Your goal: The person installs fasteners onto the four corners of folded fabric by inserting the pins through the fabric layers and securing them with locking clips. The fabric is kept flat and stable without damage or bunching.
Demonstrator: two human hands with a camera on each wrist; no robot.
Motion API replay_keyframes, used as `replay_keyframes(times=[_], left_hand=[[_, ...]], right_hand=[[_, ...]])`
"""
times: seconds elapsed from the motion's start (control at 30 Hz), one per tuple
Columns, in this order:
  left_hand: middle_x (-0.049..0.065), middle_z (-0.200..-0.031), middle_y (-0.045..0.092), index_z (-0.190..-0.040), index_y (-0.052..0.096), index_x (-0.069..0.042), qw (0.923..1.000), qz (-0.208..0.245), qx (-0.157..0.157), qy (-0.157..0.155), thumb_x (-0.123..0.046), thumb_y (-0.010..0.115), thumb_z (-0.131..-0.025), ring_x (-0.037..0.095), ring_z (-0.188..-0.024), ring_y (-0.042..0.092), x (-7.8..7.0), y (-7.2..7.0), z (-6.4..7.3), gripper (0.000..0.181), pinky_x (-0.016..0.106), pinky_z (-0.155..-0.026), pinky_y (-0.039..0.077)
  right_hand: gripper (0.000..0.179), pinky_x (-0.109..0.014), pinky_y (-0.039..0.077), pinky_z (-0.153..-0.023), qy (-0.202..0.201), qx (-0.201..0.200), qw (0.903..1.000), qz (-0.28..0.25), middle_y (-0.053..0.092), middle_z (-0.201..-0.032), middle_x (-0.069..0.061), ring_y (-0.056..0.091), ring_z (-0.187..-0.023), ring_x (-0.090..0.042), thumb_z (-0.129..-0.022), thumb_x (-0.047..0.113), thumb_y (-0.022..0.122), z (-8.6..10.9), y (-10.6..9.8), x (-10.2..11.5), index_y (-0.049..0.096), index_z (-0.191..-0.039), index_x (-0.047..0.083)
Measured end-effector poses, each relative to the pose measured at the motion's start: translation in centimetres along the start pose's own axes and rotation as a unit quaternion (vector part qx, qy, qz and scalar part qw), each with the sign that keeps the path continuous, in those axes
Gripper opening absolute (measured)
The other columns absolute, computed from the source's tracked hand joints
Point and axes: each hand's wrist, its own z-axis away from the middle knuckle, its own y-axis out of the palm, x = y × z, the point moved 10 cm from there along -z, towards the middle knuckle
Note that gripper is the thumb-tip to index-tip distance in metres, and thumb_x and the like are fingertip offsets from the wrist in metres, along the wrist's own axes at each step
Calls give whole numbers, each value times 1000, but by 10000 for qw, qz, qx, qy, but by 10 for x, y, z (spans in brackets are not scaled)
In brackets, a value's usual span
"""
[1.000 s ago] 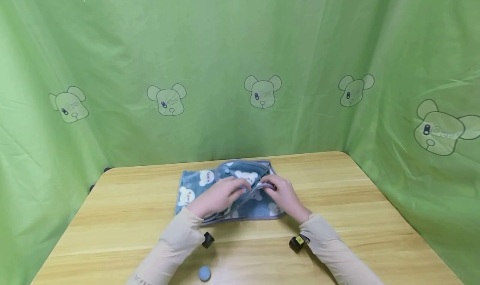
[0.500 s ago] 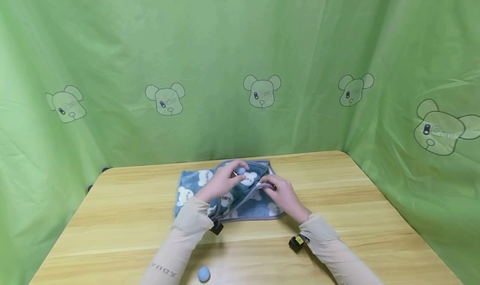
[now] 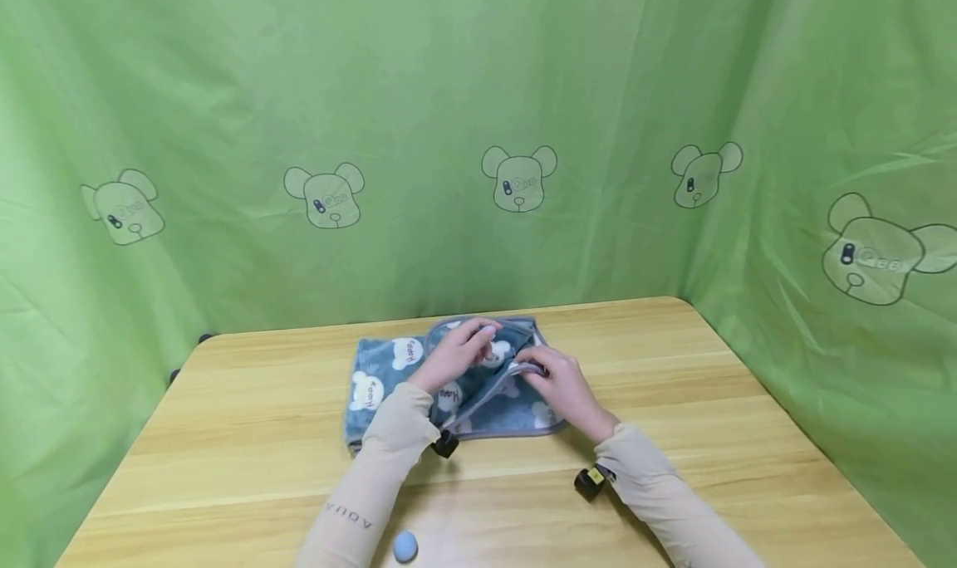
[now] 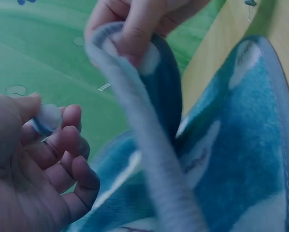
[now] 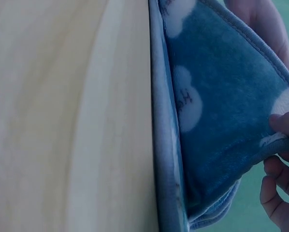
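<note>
In the head view a folded blue blanket point(image 3: 381, 364) with white bear patterns and a grey edging lies near the back of the table. My right hand point(image 3: 561, 385) pinches a top corner of it between thumb and fingers, lifting a flap of cloth. My left hand point(image 3: 456, 354) is over the blanket's middle, pinching a small light-blue ball point(image 4: 49, 118) between thumb and index finger; its other fingers curl loosely. In the right wrist view the raised cloth point(image 5: 226, 106) hides most of the left hand.
A second light-blue ball point(image 3: 405, 546) rests at the table's near side, beside the left sleeve. The wooden table point(image 3: 224, 452) ends at a green curtain point(image 3: 419, 252) behind and at both sides. Small black cameras point(image 3: 590, 483) are strapped at the wrists.
My left hand has shifted from the near part of the blanket toward its back middle, holding the ball. The right hand keeps its pinch on the corner in the same spot.
</note>
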Motion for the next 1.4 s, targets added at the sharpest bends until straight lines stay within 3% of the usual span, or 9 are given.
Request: replay_keyframes(times=[0.2,0.43,0.8,1.07,1.4], left_hand=[[27,-95,63,-132,51,-3,9999,48,13,-128,-27,38,-107,37,-79,60,12,9,-10,37,37,-72,51],[25,-105,65,-131,47,-6,9992,108,187,-350,-33,38,-106,42,-93,63,28,22,-15,38,46,-87,52],[19,-106,67,-128,54,-3,9991,-272,304,-91,-30,42,-105,38,-91,63,25,28,-17,37,44,-84,52],[15,-111,64,-130,55,-4,9970,-651,418,28,-33,42,-105,30,-92,65,22,32,-18,40,34,-82,52],[15,-113,65,-129,56,-6,9974,-583,434,35,-33,43,-105,30,-91,66,20,33,-18,39,42,-86,52]], right_hand=[[16,-34,58,-75,-73,-15,10000,-14,72,-94,-5,69,-85,-20,-83,0,72,-1,0,0,70,-94,10],[15,-28,57,-70,-140,21,9999,-75,71,-91,-3,65,-79,-14,-83,0,73,-1,2,1,71,-93,11],[15,-30,58,-74,-117,100,9998,-122,72,-94,-5,67,-83,-17,-83,0,73,0,3,0,71,-94,11],[15,-34,57,-76,-171,56,9998,0,72,-94,-3,68,-86,-18,-83,1,73,0,3,0,71,-93,12],[16,-34,57,-76,-156,36,9999,23,72,-94,-3,68,-86,-18,-82,0,73,0,1,0,71,-93,12]])
